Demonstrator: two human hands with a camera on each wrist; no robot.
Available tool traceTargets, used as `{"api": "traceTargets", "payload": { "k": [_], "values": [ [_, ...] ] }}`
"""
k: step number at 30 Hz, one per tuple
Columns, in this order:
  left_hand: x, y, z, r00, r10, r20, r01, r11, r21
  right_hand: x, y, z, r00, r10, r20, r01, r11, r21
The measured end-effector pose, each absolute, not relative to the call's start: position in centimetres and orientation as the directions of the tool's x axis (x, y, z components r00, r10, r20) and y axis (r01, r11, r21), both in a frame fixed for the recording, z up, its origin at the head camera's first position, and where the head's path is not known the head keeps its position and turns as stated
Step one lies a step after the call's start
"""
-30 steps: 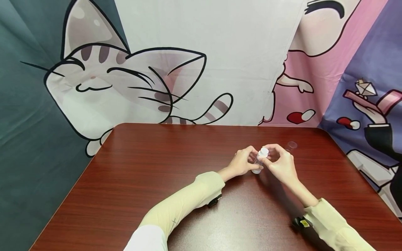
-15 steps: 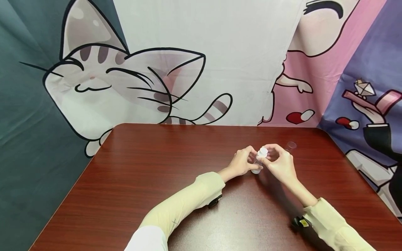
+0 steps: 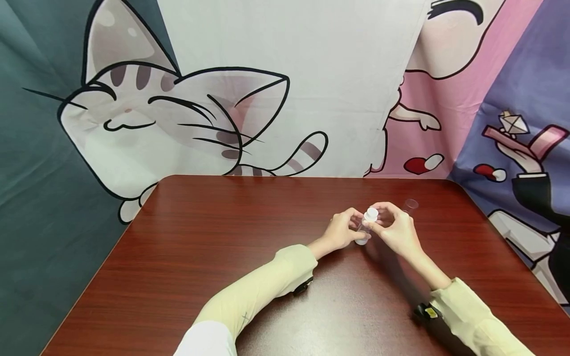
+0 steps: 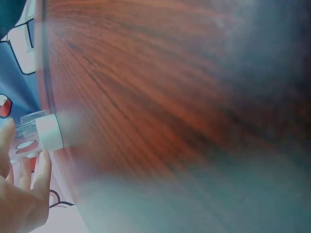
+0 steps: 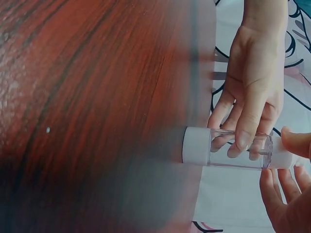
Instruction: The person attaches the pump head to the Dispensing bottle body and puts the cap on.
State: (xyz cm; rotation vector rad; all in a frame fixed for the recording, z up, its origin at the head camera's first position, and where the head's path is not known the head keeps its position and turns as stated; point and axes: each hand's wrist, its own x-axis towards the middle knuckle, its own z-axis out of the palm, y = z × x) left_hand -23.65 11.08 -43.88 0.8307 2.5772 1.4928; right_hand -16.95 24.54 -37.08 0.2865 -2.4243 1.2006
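A small clear bottle (image 5: 221, 154) with a white base (image 4: 49, 132) and a white top (image 3: 370, 214) is held between both hands near the back right of the table. It stands roughly upright, with its base at the tabletop. My left hand (image 3: 340, 230) grips the clear body, thumb on the near side and fingers behind. From the other side, my right hand (image 3: 397, 233) pinches the white top between thumb and fingers. The right wrist view shows the left hand (image 5: 255, 80) around the body and the right hand (image 5: 291, 194) at the top end.
A clear, cup-like cap (image 3: 411, 204) sits on the table just behind the right hand, partly hidden by it. The brown wooden table (image 3: 222, 217) ends at its back edge, with a printed cartoon cloth (image 3: 347, 74) hanging behind it.
Both hands keep their hold on the bottle with almost no movement. The whole scene shifts slightly left in the head view.
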Motion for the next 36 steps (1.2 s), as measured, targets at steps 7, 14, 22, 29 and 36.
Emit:
{"api": "traceTargets", "payload": {
  "k": [7, 14, 22, 29, 36],
  "values": [
    [-23.2, 11.0, -43.7, -0.86, 0.462, 0.217, 0.409, 0.368, 0.835, -17.0, 24.7, -37.3, -0.891, -0.003, 0.453, -0.362, 0.607, -0.708],
    [-23.3, 11.0, -43.8, -0.844, 0.474, 0.25, 0.449, 0.371, 0.813, -17.1, 24.7, -37.6, -0.894, -0.001, 0.449, -0.366, 0.58, -0.728],
    [-23.6, 11.1, -43.9, -0.854, 0.481, 0.197, 0.408, 0.385, 0.828, -17.8, 25.7, -38.1, -0.916, -0.056, 0.398, -0.365, 0.53, -0.765],
    [-23.6, 11.1, -43.7, -0.851, 0.491, 0.188, 0.408, 0.39, 0.826, -19.4, 27.3, -40.1, -0.926, -0.097, 0.365, -0.359, 0.524, -0.773],
    [-23.6, 11.0, -43.7, -0.848, 0.493, 0.193, 0.416, 0.396, 0.819, -19.7, 27.8, -40.4, -0.937, -0.115, 0.33, -0.338, 0.53, -0.778]
  ]
}}
